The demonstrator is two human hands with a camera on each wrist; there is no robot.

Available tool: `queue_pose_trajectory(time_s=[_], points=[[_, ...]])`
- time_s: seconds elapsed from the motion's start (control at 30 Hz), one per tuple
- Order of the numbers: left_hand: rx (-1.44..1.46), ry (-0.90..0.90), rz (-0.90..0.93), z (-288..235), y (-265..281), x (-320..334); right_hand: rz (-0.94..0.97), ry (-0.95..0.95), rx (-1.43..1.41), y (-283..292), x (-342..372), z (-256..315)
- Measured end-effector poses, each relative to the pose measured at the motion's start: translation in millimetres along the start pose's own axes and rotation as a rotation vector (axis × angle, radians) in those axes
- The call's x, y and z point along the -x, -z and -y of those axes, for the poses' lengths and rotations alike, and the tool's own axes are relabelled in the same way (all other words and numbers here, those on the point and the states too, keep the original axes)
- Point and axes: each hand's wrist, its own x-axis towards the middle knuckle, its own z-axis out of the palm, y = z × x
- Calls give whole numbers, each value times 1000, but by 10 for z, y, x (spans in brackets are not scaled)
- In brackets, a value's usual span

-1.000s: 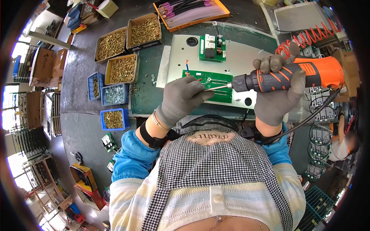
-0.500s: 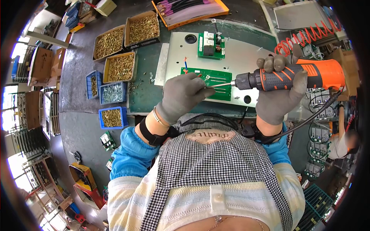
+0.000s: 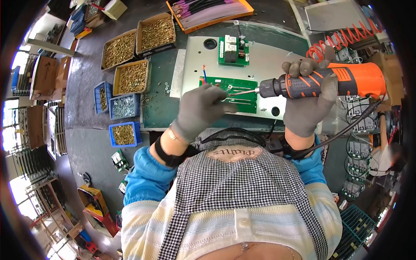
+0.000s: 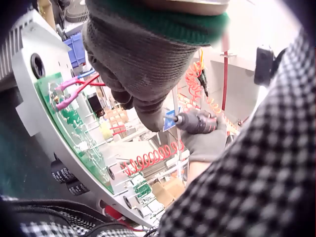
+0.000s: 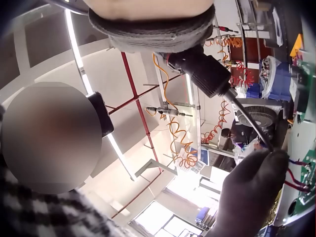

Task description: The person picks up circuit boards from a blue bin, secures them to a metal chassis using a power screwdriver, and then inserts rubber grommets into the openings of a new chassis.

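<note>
The gloved right hand (image 3: 305, 115) grips an orange and black power driver (image 3: 346, 80), its long bit (image 3: 245, 92) pointing left over a green circuit board (image 3: 247, 104). The gloved left hand (image 3: 197, 110) is over the board's left end, thumb and fingers parted and blurred beside the bit's tip. In the right wrist view the left hand's fingertips (image 5: 276, 160) are by the tip of the bit (image 5: 252, 121); whether they touch is unclear. The left wrist view shows the left hand (image 4: 140, 64), the driver (image 4: 197, 123) and red and blue wires (image 4: 84, 84) on the board.
The board lies on a metal plate (image 3: 199, 60) with a second board (image 3: 234, 50) behind. Boxes of brass parts (image 3: 119, 50) and blue bins (image 3: 123, 134) stand left. An orange tray (image 3: 208, 15) is at the back; a red coiled hose (image 3: 342, 39) and a person (image 3: 381, 160) are right.
The left thumb and fingers have parted from around the bit, and the left hand has shifted slightly left. The right hand still grips the driver over the board.
</note>
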Motion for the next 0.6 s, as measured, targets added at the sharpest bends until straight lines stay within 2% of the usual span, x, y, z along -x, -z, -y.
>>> queue_pose_trajectory(time_s=[0.1,0.13,0.2,0.3,0.4,0.47,0.53,0.6], points=[[397,369,306,132,323,157,1,122,61,192,-113,33],[478,389,273,298,347,264,10,177,100,283,-162,40],[325,493,148,433,329,314,-30,219,179,413,-198,1],[398,519,83,466,149,224,-117,241,252,550,-175,-182],[689,428,78,379,-123,15,-134,197,242,580,-130,-264],[120,331,11,430,-193,-26,-141,207,222,573,-122,-282],[-122,322,-70,380,-272,-33,-133,203,223,574,-104,-289],[-81,329,-71,400,-291,-40,-105,190,244,573,-103,-273]])
